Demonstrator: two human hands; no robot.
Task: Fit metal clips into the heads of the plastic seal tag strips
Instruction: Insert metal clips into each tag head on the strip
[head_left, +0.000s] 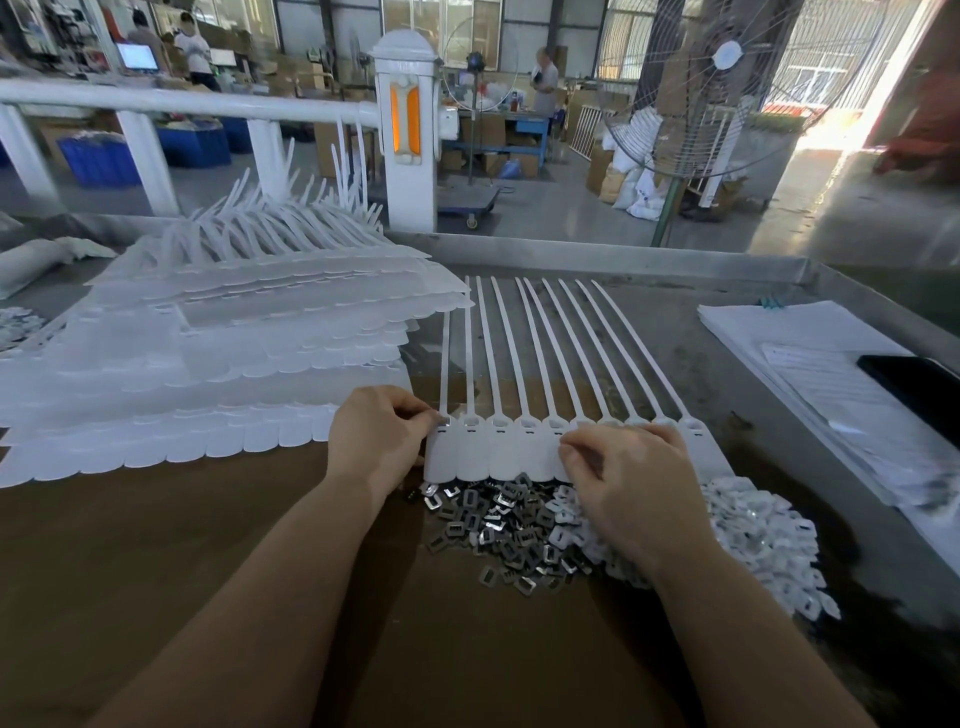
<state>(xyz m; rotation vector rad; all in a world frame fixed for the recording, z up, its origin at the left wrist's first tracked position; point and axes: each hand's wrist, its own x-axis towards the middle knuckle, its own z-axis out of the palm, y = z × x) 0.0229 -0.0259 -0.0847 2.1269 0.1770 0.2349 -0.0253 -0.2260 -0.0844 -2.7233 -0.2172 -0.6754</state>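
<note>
A joined row of white plastic seal tag strips (511, 447) lies flat in front of me, heads toward me, tails fanned away. My left hand (376, 434) pinches at the leftmost head, where a small metal clip shows at the fingertips. My right hand (631, 475) rests on the right part of the row with thumb and forefinger pinched; what is between them is hidden. A pile of loose metal clips (501, 525) sits just below the heads. To its right spreads a heap of small white plastic caps (763, 540).
A tall stack of white strip sheets (234, 358) fills the left. Papers (810, 348) and a dark phone (919, 395) lie at the right. A raised metal table edge (623, 257) runs along the back. Behind it stand a white railing and a floor fan.
</note>
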